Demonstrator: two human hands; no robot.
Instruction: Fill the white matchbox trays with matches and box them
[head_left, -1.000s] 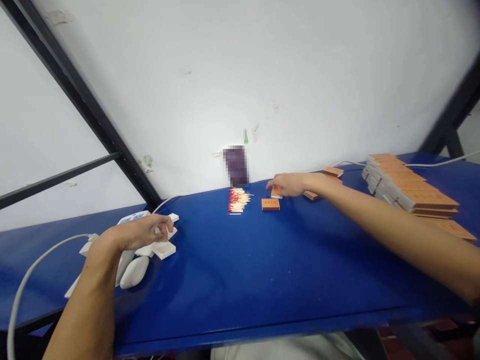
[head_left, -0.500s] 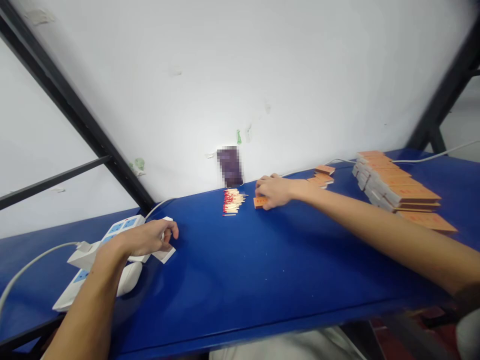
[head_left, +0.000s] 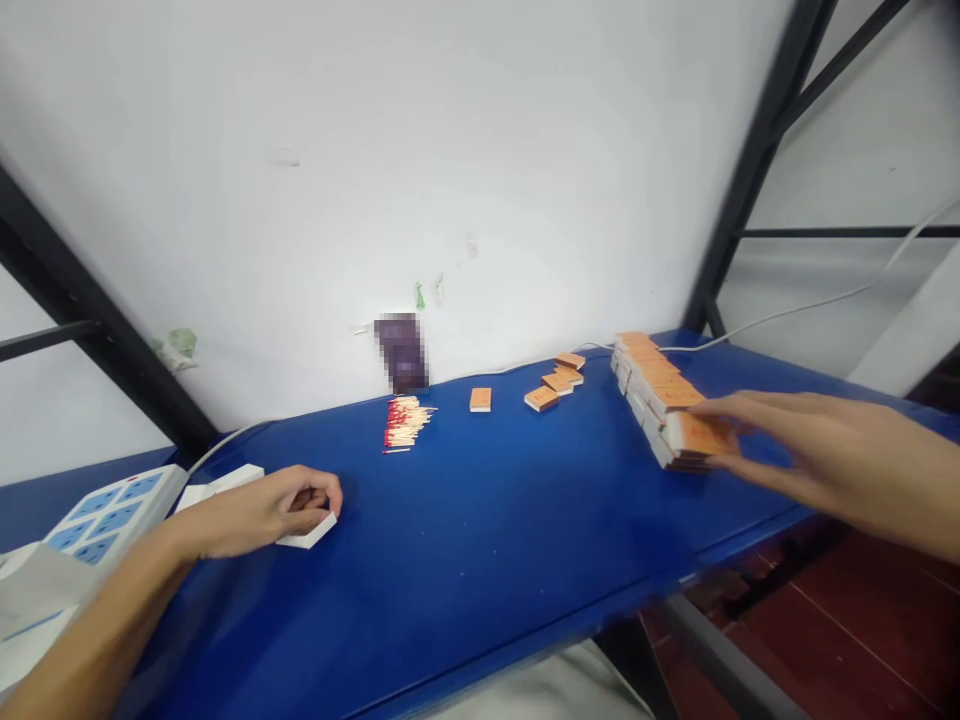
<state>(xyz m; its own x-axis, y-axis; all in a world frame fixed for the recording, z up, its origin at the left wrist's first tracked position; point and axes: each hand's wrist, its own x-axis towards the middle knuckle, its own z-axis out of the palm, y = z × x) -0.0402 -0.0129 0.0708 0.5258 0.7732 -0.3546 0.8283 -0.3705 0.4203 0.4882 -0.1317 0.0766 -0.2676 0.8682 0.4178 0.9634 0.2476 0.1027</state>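
Observation:
My right hand (head_left: pixel 817 450) is at the near end of a stack of orange-topped matchboxes (head_left: pixel 645 380). Its thumb and fingers close round an end matchbox (head_left: pixel 701 435), still against the stack. On the left, my left hand (head_left: pixel 296 505) is curled, its thumb and fingers on a small white matchbox tray (head_left: pixel 307 537), partly covered by the hand. A pile of red-tipped matches (head_left: pixel 405 422) lies in the middle of the blue table (head_left: pixel 465 560). One orange matchbox (head_left: pixel 480 400) rests just right of them.
Several loose matchboxes (head_left: pixel 556 383) lie between the single box and the stack. A white power strip (head_left: pixel 112 515) stands at the left, with a white piece (head_left: pixel 225 482) beside it. A pixelated dark object (head_left: pixel 403 355) leans on the wall. Black frame posts (head_left: pixel 757 150) rise at both sides.
My right hand has let go of the matchbox near the matches and moved right to the stack. My left hand now holds the white tray more visibly. The view has turned right.

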